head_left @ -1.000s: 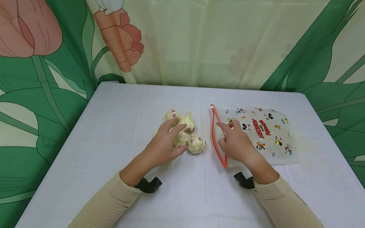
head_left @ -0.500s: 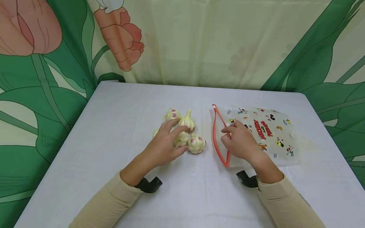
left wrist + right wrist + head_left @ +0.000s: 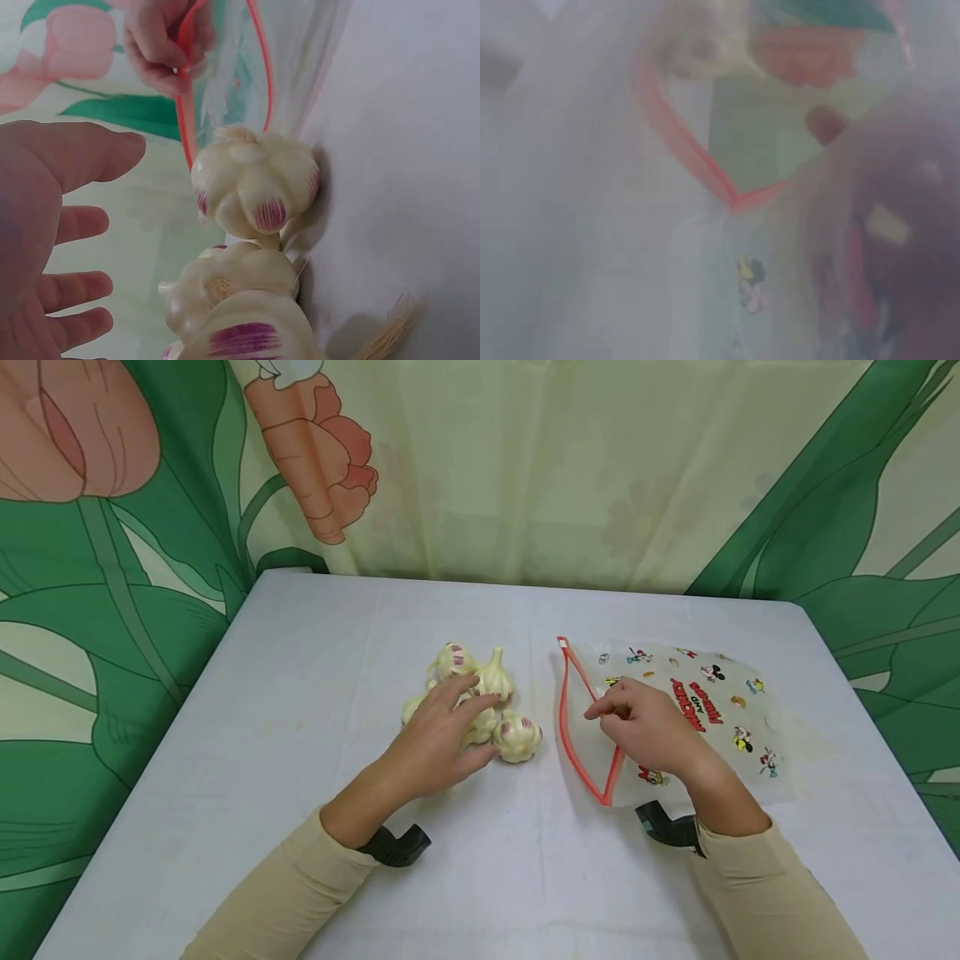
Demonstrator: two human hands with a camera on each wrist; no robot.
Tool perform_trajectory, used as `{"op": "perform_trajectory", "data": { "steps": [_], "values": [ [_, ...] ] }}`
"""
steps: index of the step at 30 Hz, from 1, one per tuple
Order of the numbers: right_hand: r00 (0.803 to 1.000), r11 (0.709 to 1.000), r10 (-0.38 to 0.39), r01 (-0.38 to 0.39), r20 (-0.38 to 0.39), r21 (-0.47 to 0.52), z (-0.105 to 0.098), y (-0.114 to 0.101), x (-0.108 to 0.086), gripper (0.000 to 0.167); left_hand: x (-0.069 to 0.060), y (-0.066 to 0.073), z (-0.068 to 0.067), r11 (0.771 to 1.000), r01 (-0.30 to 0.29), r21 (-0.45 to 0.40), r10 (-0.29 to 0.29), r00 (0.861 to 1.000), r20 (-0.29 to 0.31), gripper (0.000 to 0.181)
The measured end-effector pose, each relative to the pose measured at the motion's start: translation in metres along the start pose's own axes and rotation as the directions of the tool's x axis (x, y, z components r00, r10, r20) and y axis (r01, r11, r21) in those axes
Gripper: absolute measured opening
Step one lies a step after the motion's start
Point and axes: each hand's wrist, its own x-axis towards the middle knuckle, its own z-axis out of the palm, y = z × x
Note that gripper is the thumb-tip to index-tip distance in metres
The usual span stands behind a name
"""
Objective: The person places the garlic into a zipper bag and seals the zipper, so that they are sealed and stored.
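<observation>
Left hand point(image 3: 431, 743): above garlic bulbs point(image 3: 517, 737), grip spread, empty | Right hand point(image 3: 651, 725): grip pinching red bag rim point(image 3: 615, 766)

Desk point(image 3: 315, 693) under a smooth white cloth, far corners rounded, faint straight creases running front to back. Behind it a cream fabric curtain point(image 3: 570, 468) with soft vertical folds, yellowish at centre, faint blossom print near the middle. Left: large printed pink tulip point(image 3: 105, 443), green stem, broad dark-green leaves point(image 3: 183, 639) outlined darker. Next to the tulip, an orange carrot-like shape point(image 3: 292, 452) with ruffled coral edge, white shape above it, cut by the upper border. Right: tall sweeping green leaf point(image 3: 832, 510), more foliage below, cream patches between. Light soft, even; shadows on cloth pale.
</observation>
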Motion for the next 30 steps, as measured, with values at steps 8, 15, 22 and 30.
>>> {"op": "perform_trajectory", "data": {
  "steps": [8, 15, 22, 30],
  "values": [
    [0.996, 0.998, 0.062, -0.061, 0.063, -0.007, -0.001, -0.002, -0.001, 0.028, 0.001, 0.002, 0.001, 1.0, -0.011, 0.008, 0.01, 1.0, 0.007, 0.055],
    [0.995, 0.998, 0.053, -0.054, 0.084, 0.011, 0.0, 0.001, -0.002, 0.023, 0.002, 0.001, 0.004, 0.999, -0.045, -0.001, 0.045, 0.999, -0.008, 0.052],
    [1.0, 1.0, -0.024, 0.024, -0.003, 0.017, 0.002, 0.005, -0.006, 0.013, 0.006, 0.001, 0.011, 0.997, -0.081, 0.01, 0.081, 0.997, -0.014, 0.049],
    [0.982, 0.986, -0.141, 0.129, -0.123, -0.106, 0.007, 0.001, -0.01, 0.015, 0.018, 0.011, 0.019, 0.991, -0.054, 0.124, 0.05, 0.998, 0.037, 0.049]
  ]
}}
